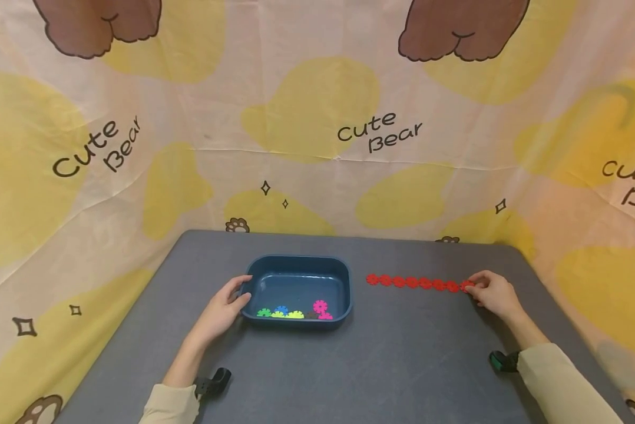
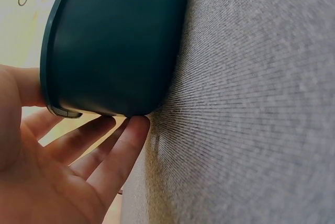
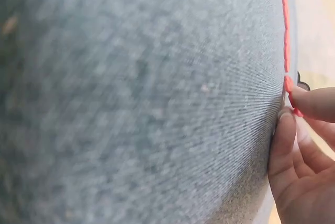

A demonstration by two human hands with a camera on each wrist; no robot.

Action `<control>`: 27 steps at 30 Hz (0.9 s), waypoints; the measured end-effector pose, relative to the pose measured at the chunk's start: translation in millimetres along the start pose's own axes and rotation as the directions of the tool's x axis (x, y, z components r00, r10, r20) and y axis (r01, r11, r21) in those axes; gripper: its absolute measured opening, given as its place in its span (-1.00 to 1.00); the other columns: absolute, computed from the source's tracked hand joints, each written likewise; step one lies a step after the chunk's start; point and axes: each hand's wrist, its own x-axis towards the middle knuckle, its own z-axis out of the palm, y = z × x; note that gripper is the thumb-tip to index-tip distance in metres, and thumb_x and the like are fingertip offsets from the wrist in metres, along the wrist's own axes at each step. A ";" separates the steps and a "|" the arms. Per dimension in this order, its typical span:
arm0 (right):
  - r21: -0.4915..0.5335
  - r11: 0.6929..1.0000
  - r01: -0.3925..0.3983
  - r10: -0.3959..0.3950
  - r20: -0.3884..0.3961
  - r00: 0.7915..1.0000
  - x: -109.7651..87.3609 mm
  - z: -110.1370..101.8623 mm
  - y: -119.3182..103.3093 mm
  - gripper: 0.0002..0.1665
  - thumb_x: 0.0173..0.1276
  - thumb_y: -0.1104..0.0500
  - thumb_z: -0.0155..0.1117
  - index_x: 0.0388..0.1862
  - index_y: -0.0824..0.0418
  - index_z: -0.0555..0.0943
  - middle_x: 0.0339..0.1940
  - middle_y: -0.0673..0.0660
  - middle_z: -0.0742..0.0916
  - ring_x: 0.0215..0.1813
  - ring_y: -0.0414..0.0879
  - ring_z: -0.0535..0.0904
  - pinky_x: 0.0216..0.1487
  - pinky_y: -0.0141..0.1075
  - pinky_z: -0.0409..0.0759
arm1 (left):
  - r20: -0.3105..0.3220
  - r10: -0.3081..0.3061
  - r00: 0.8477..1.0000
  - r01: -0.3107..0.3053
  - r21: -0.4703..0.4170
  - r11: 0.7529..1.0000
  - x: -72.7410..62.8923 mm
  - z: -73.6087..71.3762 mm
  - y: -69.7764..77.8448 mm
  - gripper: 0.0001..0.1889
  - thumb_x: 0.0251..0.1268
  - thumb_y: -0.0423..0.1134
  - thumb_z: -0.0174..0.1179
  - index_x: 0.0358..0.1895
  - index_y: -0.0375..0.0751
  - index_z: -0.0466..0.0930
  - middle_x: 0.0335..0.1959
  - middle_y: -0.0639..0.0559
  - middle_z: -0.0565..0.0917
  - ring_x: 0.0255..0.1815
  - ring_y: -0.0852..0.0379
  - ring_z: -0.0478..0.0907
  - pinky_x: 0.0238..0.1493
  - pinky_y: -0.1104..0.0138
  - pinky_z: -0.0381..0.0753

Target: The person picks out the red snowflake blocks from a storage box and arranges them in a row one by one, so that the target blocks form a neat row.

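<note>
A dark blue plastic bin stands left of the middle of the table. At its left end my left hand holds it by the rim, with fingertips against the outer wall in the left wrist view. Inside, along the near side, lie several small notched discs: green, blue, yellow and pink. To the right, red notched discs form a row joined edge to edge, flat on the table. My right hand pinches the disc at its right end between thumb and finger.
The grey table has its far edge close to a printed cloth backdrop, which also hangs at both sides. Each wrist wears a black strap with a device.
</note>
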 end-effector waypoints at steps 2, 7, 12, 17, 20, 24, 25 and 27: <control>-0.015 1.000 0.001 -0.001 -0.002 1.000 -0.2 -0.1 2.2 -0.63 0.42 0.21 0.33 0.02 0.49 0.55 -0.35 0.18 0.70 -0.47 -0.06 0.64 -0.46 -0.28 0.65 | 0.002 0.002 1.000 -0.002 -0.001 1.000 0.4 0.7 -0.1 -0.50 0.61 -0.18 0.04 0.51 -0.08 0.26 0.56 -0.35 0.17 0.49 -0.44 0.23 0.26 -0.18 0.47; -0.061 0.998 0.019 -0.020 -0.015 1.000 -1.2 -0.3 4.4 -0.67 0.41 0.19 0.33 -0.01 0.43 0.59 -0.39 0.13 0.68 -0.50 -0.07 0.61 -0.48 -0.26 0.58 | 0.008 0.003 1.000 -0.003 -0.003 1.000 2.0 0.7 0.1 -0.49 0.61 -0.16 0.05 0.52 -0.07 0.26 0.56 -0.35 0.17 0.49 -0.43 0.23 0.26 -0.18 0.47; -0.045 0.999 0.023 -0.024 -0.033 0.999 -6.3 -2.9 -0.2 -0.69 0.44 0.20 0.31 0.00 0.44 0.59 -0.34 0.19 0.71 -0.48 -0.07 0.65 -0.46 -0.25 0.61 | 0.020 0.013 1.000 -0.013 -0.003 1.000 2.2 -1.1 1.3 -0.49 0.62 -0.18 0.02 0.54 -0.09 0.24 0.56 -0.35 0.17 0.49 -0.43 0.22 0.26 -0.18 0.48; 0.001 0.999 0.036 -0.036 -0.038 0.999 -15.2 -4.2 -16.3 -0.66 0.49 0.15 0.27 0.05 0.41 0.59 -0.23 0.29 0.74 -0.41 -0.04 0.69 -0.42 -0.25 0.66 | 0.028 0.030 0.999 -0.031 0.011 0.999 1.2 -5.9 5.3 -0.50 0.65 -0.22 -0.04 0.55 -0.16 0.20 0.58 -0.32 0.16 0.52 -0.41 0.18 0.34 -0.23 0.36; 0.005 0.997 0.071 -0.071 -0.046 0.996 -21.1 -1.6 -30.2 -0.65 0.51 0.11 0.27 0.06 0.38 0.61 -0.21 0.29 0.74 -0.38 0.00 0.69 -0.41 -0.24 0.64 | 0.016 0.037 0.999 -0.038 0.048 0.998 1.0 -9.0 8.9 -0.49 0.65 -0.20 -0.05 0.55 -0.17 0.19 0.57 -0.33 0.17 0.52 -0.43 0.15 0.38 -0.27 0.27; -0.025 0.992 0.124 -0.126 -0.077 0.989 -30.8 6.5 -48.9 -0.70 0.52 0.11 0.26 0.03 0.32 0.64 -0.18 0.24 0.75 -0.27 0.07 0.67 -0.33 -0.19 0.60 | -0.003 0.049 0.999 -0.049 0.109 0.993 -1.4 -11.6 11.7 -0.48 0.65 -0.17 -0.03 0.55 -0.19 0.19 0.54 -0.36 0.22 0.49 -0.45 0.21 0.35 -0.29 0.30; -0.032 0.991 0.133 -0.135 -0.087 0.987 -33.6 9.8 -53.7 -0.71 0.52 0.10 0.26 0.01 0.29 0.65 -0.17 0.21 0.75 -0.23 0.07 0.66 -0.29 -0.17 0.60 | -0.011 0.061 0.998 -0.059 0.138 0.989 -2.5 -12.0 11.7 -0.48 0.64 -0.17 -0.02 0.54 -0.20 0.20 0.53 -0.37 0.24 0.47 -0.45 0.24 0.34 -0.29 0.32; -0.037 0.988 0.152 -0.155 -0.099 0.983 -38.3 17.6 -62.8 -0.74 0.52 0.10 0.25 -0.01 0.26 0.67 -0.16 0.17 0.75 -0.16 0.08 0.65 -0.21 -0.12 0.58 | -0.027 0.088 0.996 -0.080 0.215 0.973 -5.9 -12.7 11.8 -0.47 0.63 -0.17 -0.01 0.53 -0.25 0.22 0.51 -0.38 0.27 0.46 -0.42 0.26 0.34 -0.29 0.31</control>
